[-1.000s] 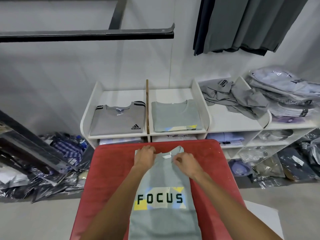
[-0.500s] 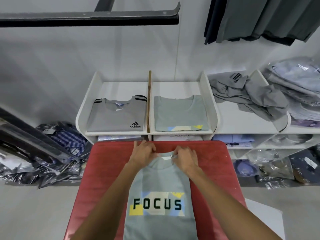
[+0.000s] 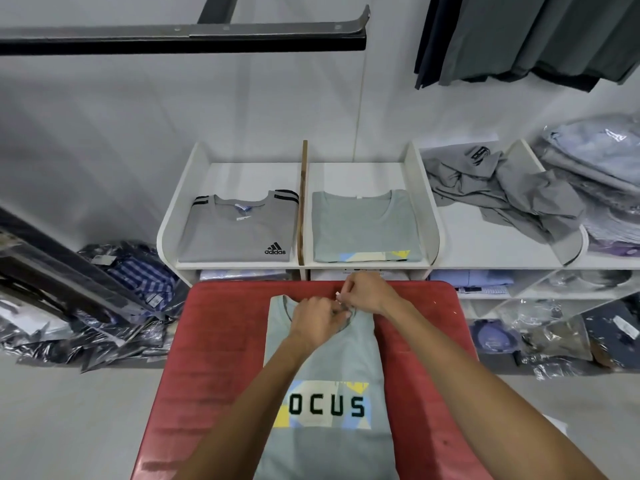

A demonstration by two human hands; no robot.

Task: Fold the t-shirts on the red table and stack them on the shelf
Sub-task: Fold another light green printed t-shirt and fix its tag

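Note:
A pale green t-shirt [image 3: 332,362] with a FOCUS print lies lengthwise on the red table [image 3: 221,358], sides folded in, collar at the far end. My left hand [image 3: 320,320] rests on the collar with its fingers curled into the neckline. Just beyond it, my right hand [image 3: 363,292] pinches the small white neck label. On the white shelf [image 3: 420,188] behind the table lie a folded grey adidas t-shirt [image 3: 239,230] in the left compartment and a folded pale green t-shirt [image 3: 363,226] in the right one.
Crumpled grey shirts [image 3: 502,192] lie on the shelf top to the right, beside bagged garments [image 3: 602,157]. Plastic-wrapped clothes [image 3: 114,299] cover the floor at left and right. A black metal rail [image 3: 180,36] crosses overhead; dark garments [image 3: 526,36] hang at top right.
Both hands have drawn together at the collar. My left hand moved right onto the neckline, and my right hand shifted up to pinch the label. The view tilted slightly.

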